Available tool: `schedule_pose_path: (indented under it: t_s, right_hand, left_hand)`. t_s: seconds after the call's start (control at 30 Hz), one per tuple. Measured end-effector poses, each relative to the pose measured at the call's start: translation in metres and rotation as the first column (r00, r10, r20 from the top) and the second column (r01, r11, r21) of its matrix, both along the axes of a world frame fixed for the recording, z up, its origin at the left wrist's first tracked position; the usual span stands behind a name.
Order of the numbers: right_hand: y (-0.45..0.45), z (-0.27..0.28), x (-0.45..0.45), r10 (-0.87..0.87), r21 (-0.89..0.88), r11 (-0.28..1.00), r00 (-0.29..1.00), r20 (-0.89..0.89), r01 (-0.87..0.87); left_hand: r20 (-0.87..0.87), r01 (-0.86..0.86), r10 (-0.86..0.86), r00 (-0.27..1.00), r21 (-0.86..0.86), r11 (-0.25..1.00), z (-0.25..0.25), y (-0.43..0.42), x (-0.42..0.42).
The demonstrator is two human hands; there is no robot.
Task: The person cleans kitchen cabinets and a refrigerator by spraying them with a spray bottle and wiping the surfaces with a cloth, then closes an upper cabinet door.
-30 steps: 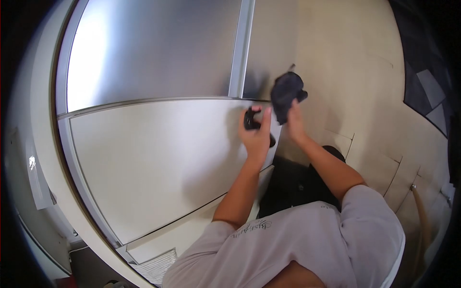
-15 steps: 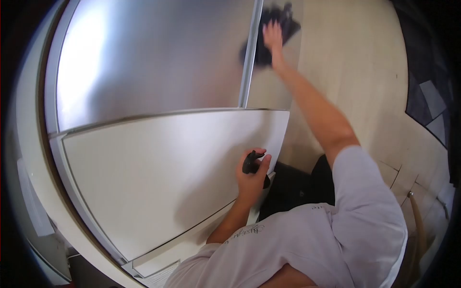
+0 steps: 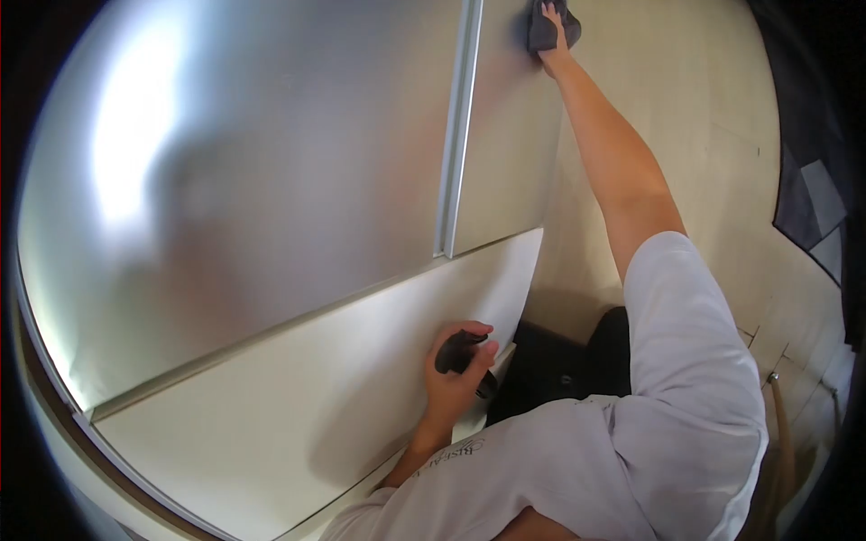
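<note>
My left hand (image 3: 456,370) is closed round a black object (image 3: 462,353), which looks like a spray bottle's head, in front of the white lower panel (image 3: 271,415). At the top of the view, my right hand (image 3: 555,41) presses a dark grey cloth (image 3: 543,34) against the right-hand part of the glossy upper panel (image 3: 510,135). Its arm is stretched out far. A metal strip (image 3: 458,135) runs down the upper panel to the left of the cloth.
Pale flooring (image 3: 667,108) lies to the right, with a dark patterned mat (image 3: 807,171) at its far edge. A wooden chair-like piece (image 3: 783,433) stands at the lower right. Light reflects brightly off the large glossy panel (image 3: 298,162).
My right hand has moved from beside my left hand up to the top of the panel with the cloth. My left hand has come lower, still holding the black object. The view has tilted.
</note>
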State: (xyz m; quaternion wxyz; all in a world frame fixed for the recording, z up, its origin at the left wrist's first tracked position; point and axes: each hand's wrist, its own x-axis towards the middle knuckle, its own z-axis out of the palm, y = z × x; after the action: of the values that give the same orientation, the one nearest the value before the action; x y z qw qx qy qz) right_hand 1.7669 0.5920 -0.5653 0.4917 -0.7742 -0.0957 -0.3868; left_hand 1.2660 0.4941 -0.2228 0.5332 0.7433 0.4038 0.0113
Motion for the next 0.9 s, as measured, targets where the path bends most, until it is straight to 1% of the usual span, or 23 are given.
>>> schedule_pose_path:
  t_s: [0.03, 0.07, 0.1, 0.13, 0.2, 0.27, 0.3, 0.37, 0.4, 0.43, 0.47, 0.5, 0.53, 0.57, 0.6, 0.63, 0.67, 0.7, 0.73, 0.77, 0.83, 0.87, 0.9]
  right_hand:
    - [-0.025, -0.001, -0.011, 0.541, 0.317, 0.828, 0.807, -0.235, -0.463]
    - [-0.024, -0.004, -0.044, 0.556, 0.295, 0.809, 0.826, -0.098, -0.509]
    - [-0.024, -0.006, -0.077, 0.565, 0.261, 0.79, 0.824, 0.039, -0.555]
    - [-0.023, -0.011, -0.126, 0.533, 0.296, 0.811, 0.846, -0.018, -0.505]
    - [-0.013, -0.034, -0.269, 0.446, 0.332, 0.875, 0.852, -0.275, -0.351]
    - [-0.005, -0.059, -0.378, 0.42, 0.323, 0.899, 0.788, -0.451, -0.295]
    - [-0.025, -0.016, -0.373, 0.52, 0.42, 0.844, 0.706, -0.481, -0.334]
    - [-0.07, 0.09, -0.358, 0.679, 0.6, 0.722, 0.519, -0.519, -0.345]
    - [-0.066, 0.088, -0.316, 0.672, 0.576, 0.731, 0.533, -0.515, -0.365]
    - [-0.063, 0.098, -0.264, 0.679, 0.641, 0.701, 0.566, -0.468, -0.312]
    - [-0.058, 0.091, -0.216, 0.689, 0.671, 0.684, 0.555, -0.465, -0.287]
    - [-0.052, 0.064, -0.179, 0.738, 0.699, 0.634, 0.529, -0.419, -0.332]
    - [-0.05, 0.065, -0.147, 0.77, 0.821, 0.546, 0.486, -0.413, -0.168]
    - [-0.063, 0.07, -0.135, 0.837, 0.896, 0.443, 0.367, -0.405, -0.022]
    - [-0.063, 0.055, -0.132, 0.836, 0.9, 0.432, 0.397, -0.378, -0.053]
    - [-0.053, 0.026, -0.131, 0.893, 0.971, 0.232, 0.383, -0.237, 0.059]
    - [-0.045, 0.008, -0.132, 0.919, 0.985, 0.02, 0.384, -0.084, 0.169]
    - [-0.041, 0.016, -0.143, 0.864, 0.957, 0.274, 0.41, -0.29, 0.1]
    - [-0.034, 0.031, -0.161, 0.756, 0.859, 0.51, 0.455, -0.47, 0.04]
    - [-0.028, 0.042, -0.173, 0.601, 0.696, 0.718, 0.511, -0.614, -0.006]
    - [-0.037, 0.073, -0.173, 0.579, 0.646, 0.748, 0.621, -0.528, -0.148]
    - [-0.044, 0.076, -0.176, 0.572, 0.609, 0.764, 0.66, -0.487, -0.213]
    - [-0.049, 0.073, -0.162, 0.638, 0.696, 0.689, 0.623, -0.452, -0.202]
  left_hand:
    - [-0.001, 0.028, -0.028, 1.0, 0.015, 0.999, 0.001, 0.001, 0.002]
    - [0.003, 0.054, -0.054, 0.999, 0.025, 0.998, 0.0, 0.002, 0.002]
    - [-0.021, 0.042, -0.042, 0.999, -0.01, 0.999, -0.001, 0.001, 0.002]
    - [-0.045, 0.031, -0.033, 0.998, -0.045, 0.999, -0.003, 0.0, 0.002]
    - [-0.07, -0.01, 0.002, 0.998, -0.115, 0.993, -0.007, 0.003, -0.017]
    - [-0.108, -0.051, 0.034, 0.994, -0.166, 0.985, -0.011, 0.004, -0.019]
    - [-0.095, -0.059, 0.044, 0.995, -0.165, 0.984, -0.013, 0.004, -0.02]
    - [-0.077, -0.074, 0.062, 0.995, -0.159, 0.985, -0.015, 0.003, -0.02]
    - [-0.089, -0.061, 0.05, 0.995, -0.132, 0.989, -0.011, 0.002, -0.018]
    - [-0.095, -0.05, 0.039, 0.995, -0.112, 0.992, -0.012, 0.002, -0.019]
    - [-0.095, -0.035, 0.027, 0.995, -0.092, 0.995, -0.014, 0.002, -0.02]
    - [-0.09, -0.039, 0.03, 0.995, -0.096, 0.995, -0.013, 0.001, -0.02]
    - [-0.084, -0.039, 0.031, 0.996, -0.098, 0.994, -0.011, 0.0, -0.017]
    - [-0.076, -0.041, 0.034, 0.997, -0.101, 0.994, -0.01, -0.001, -0.014]
    - [-0.065, -0.034, 0.028, 0.997, -0.097, 0.995, -0.009, -0.001, -0.013]
    - [-0.054, -0.028, 0.023, 0.998, -0.091, 0.995, -0.009, -0.001, -0.011]
    - [-0.042, -0.026, 0.022, 0.999, -0.085, 0.996, -0.008, -0.002, -0.011]
    - [-0.054, -0.026, 0.021, 0.998, -0.084, 0.996, -0.007, -0.002, -0.012]
    - [-0.064, -0.02, 0.015, 0.998, -0.081, 0.996, -0.005, -0.002, -0.013]
    - [-0.072, -0.015, 0.009, 0.997, -0.084, 0.996, -0.008, 0.0, -0.012]
    - [-0.085, -0.016, 0.008, 0.996, -0.096, 0.995, -0.013, 0.002, -0.011]
    - [-0.102, -0.022, 0.011, 0.995, -0.107, 0.994, -0.013, 0.0, -0.015]
    - [-0.109, -0.044, 0.032, 0.994, -0.116, 0.992, -0.012, -0.002, -0.018]
